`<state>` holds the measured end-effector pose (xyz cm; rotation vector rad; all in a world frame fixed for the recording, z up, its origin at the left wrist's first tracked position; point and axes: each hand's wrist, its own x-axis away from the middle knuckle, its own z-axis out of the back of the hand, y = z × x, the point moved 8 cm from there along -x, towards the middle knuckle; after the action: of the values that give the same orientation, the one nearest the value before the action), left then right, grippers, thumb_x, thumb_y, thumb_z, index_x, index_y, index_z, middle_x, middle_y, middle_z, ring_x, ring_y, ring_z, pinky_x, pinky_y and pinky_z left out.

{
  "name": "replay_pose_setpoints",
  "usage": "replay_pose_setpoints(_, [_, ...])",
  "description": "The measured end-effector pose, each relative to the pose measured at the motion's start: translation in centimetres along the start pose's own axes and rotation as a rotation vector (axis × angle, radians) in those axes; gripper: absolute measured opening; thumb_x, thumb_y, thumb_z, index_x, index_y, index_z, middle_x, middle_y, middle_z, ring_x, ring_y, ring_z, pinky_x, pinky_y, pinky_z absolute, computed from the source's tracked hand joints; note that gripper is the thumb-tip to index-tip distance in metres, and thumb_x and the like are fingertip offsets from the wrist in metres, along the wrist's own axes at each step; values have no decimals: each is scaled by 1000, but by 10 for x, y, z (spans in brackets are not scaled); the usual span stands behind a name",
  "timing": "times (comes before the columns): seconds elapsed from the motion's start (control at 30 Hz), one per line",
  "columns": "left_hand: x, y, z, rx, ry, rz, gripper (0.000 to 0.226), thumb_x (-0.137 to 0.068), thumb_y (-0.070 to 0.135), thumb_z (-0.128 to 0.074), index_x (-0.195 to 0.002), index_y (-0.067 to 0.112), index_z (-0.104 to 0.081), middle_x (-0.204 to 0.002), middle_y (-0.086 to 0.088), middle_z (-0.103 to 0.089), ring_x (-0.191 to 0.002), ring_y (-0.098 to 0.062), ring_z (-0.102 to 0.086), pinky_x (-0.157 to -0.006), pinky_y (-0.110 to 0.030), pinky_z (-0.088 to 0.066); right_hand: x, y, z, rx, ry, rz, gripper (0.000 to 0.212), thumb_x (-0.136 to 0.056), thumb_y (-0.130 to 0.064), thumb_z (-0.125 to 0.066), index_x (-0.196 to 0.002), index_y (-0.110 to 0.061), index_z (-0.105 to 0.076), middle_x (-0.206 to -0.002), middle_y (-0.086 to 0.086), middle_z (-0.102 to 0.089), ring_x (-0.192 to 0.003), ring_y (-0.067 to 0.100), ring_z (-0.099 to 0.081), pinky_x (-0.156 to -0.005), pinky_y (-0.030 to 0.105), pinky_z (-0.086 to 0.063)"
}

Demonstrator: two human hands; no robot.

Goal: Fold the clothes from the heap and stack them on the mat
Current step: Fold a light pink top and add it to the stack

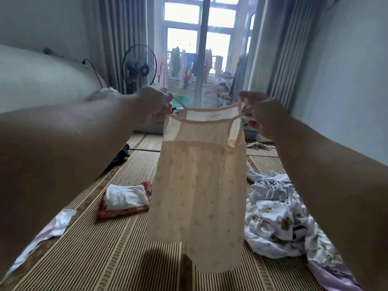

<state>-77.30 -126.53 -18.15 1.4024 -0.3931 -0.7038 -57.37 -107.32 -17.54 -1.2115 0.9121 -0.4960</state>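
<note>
My left hand and right hand pinch the peach dress by its straps above the mat. One small stack is folded (two pieces, I think); the heap at the right edge waits.

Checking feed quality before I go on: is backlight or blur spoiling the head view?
Head view: the glass door blows out white, backlighting the peach dress so it glows see-through; forearms look dark, soft and stretched by the wide lens; heap and folded stack read clearly.
</note>
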Motion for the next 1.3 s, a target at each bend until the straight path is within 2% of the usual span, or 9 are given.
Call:
replay_pose_setpoints(0.1, [-2,8,-1,4,0,-46,10,-99,15,-48,-91,13,-54,-101,-9,-56,-88,-19,-58,-64,-26,-46,-6,-10,2,1,2,53,48,-84,9,-53,-87,-34,-73,-107,-5,-66,-82,13,-62,-56,23,-45])
replay_pose_setpoints(0.23, [5,15,3,53,11,-102,8,-97,15,-52,-100,9,-56,-98,-8,-58,-89,-19,-59,-65,-24,-48,6,-25,1,-44,29,62,14,-84,-22,-65,-74,-28,-74,-74,-7,-67,-74,13,-60,-61,26,-45])
replay_pose_setpoints(0.37, [30,-9,7,145,-14,-40,9,-96,16,-52,-98,10,-59,-86,-7,-63,-75,-18,-64,-73,-31,-55,40,-15,1,-41,-15,47,20,-84,-11,-65,-81,-28,-73,-78,-8,-68,-73,12,-60,-56,24,-43])
replay_pose_setpoints(0.6, [139,-137,-14,249,-332,286,9,-75,23,-68,-72,16,-71,-96,-16,-73,-84,-26,-73,-54,-27,-56,169,89,26,47,-50,-112,38,-80,-1,-67,-97,-34,-75,-87,-7,-75,-64,6,-63,-52,20,-45])
replay_pose_setpoints(0.77, [228,-217,-29,167,-497,552,9,-74,28,-71,-77,20,-70,-104,-17,-72,-95,-30,-70,-57,-28,-55,259,159,43,-20,-174,-437,35,-72,0,-68,-99,-21,-76,-84,9,-74,-53,6,-59,-44,14,-43])
replay_pose_setpoints(0.97, [290,-250,-30,128,-693,749,14,-79,27,-72,-80,17,-62,-104,-23,-70,-92,-34,-70,-58,-28,-53,306,174,49,13,-253,-588,28,-65,-5,-77,-86,-23,-79,-86,8,-75,-55,7,-60,-44,14,-41])
replay_pose_setpoints(1.07, [282,-250,-28,87,-672,736,13,-77,27,-70,-79,16,-62,-101,-22,-71,-87,-32,-71,-52,-25,-51,302,173,41,-18,-276,-610,38,-48,-19,-79,-86,-21,-78,-79,12,-73,-56,12,-56,-45,17,-40])
replay_pose_setpoints(1.17, [251,-246,-29,119,-600,679,11,-76,26,-68,-75,16,-64,-97,-22,-71,-81,-32,-72,-48,-25,-51,276,177,36,-66,-228,-607,22,-68,-8,-73,-85,-21,-78,-75,8,-72,-53,9,-60,-42,18,-42])
replay_pose_setpoints(1.3, [179,-250,-31,39,-484,575,17,-87,28,-59,-91,11,-58,-98,-18,-73,-85,-28,-72,-49,-25,-53,215,191,25,-101,-101,-595,18,-85,3,-59,-91,-9,-72,-72,8,-71,-54,11,-63,-40,18,-43])
